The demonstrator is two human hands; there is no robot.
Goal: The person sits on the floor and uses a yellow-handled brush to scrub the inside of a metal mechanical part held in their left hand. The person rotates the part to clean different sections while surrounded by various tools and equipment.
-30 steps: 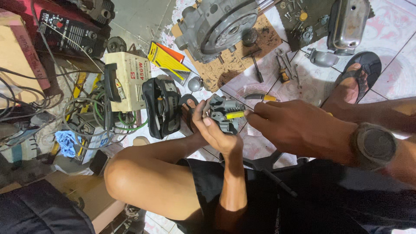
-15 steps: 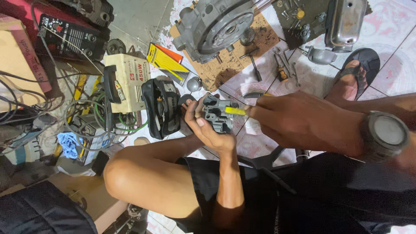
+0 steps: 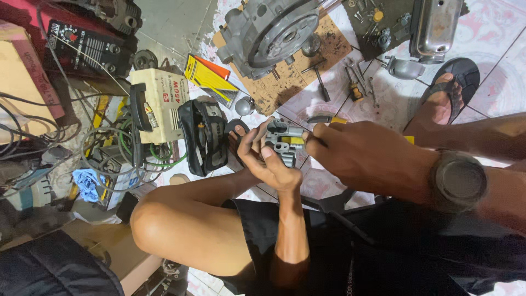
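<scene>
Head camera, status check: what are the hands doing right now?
Left hand grips small grey metal part. Right hand presses yellow-handled tool against it. Nothing between them.

Pale patterned floor tiles [image 3: 493,33], perhaps pink-veined, under cardboard sheet [image 3: 285,82], tangled cables [image 3: 104,145] and scattered tools [image 3: 359,82].

One head camera, looking straight down

I have only one view, from the camera on the person's head. It faces steeply down over the lap toward the tiled floor [image 3: 493,33]. It sits close: the left hand [image 3: 268,161] and right hand [image 3: 367,156] meet near the middle of the frame, with the bare knee [image 3: 164,225] large below them. The top edge reaches the engine casing [image 3: 268,33] and a sandalled foot [image 3: 444,98]. The left side takes in a cream-coloured box [image 3: 161,104] and tangled cables [image 3: 109,148].
</scene>
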